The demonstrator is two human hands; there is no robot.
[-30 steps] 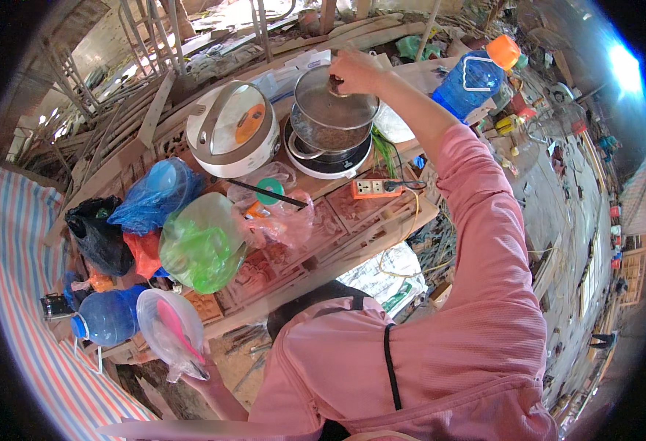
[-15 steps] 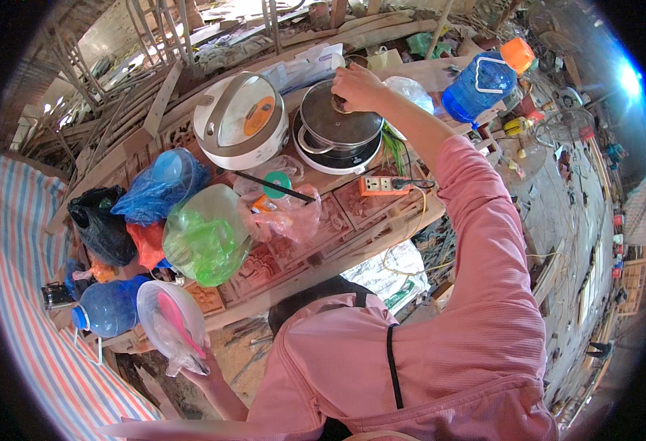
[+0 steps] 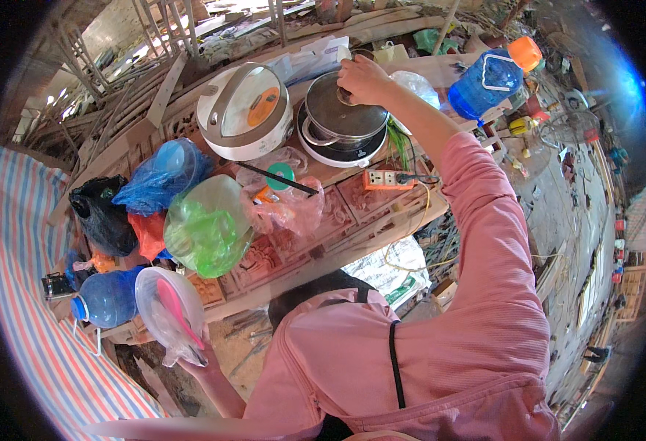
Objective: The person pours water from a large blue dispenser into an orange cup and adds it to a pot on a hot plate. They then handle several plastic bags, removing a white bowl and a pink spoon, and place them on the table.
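My right hand (image 3: 365, 81) is closed on the knob of a dark glass pot lid (image 3: 329, 94). The lid sits on a steel pot (image 3: 352, 138), which stands on a round black-and-white electric hob (image 3: 345, 156). Low on the left, my left hand (image 3: 204, 361) grips a translucent white plastic bowl (image 3: 150, 290) by its near side. A flat pink piece (image 3: 172, 305) and a crumpled clear plastic bag (image 3: 179, 345) are in the bowl. The bag hangs over the rim by my fingers, which it partly hides.
Left of the hob stands a white rice cooker (image 3: 235, 103). An orange power strip (image 3: 389, 179), green stalks (image 3: 398, 143) and a blue water jug (image 3: 484, 84) are to the right. Plastic bags (image 3: 209, 228) crowd the left, beside a blue bottle (image 3: 110, 298). A long dark stick (image 3: 275, 178) lies across bags.
The view has shifted slightly. My right hand stays on the lid's knob, and my left hand still holds the bowl, with the bag in it sagging a little differently.
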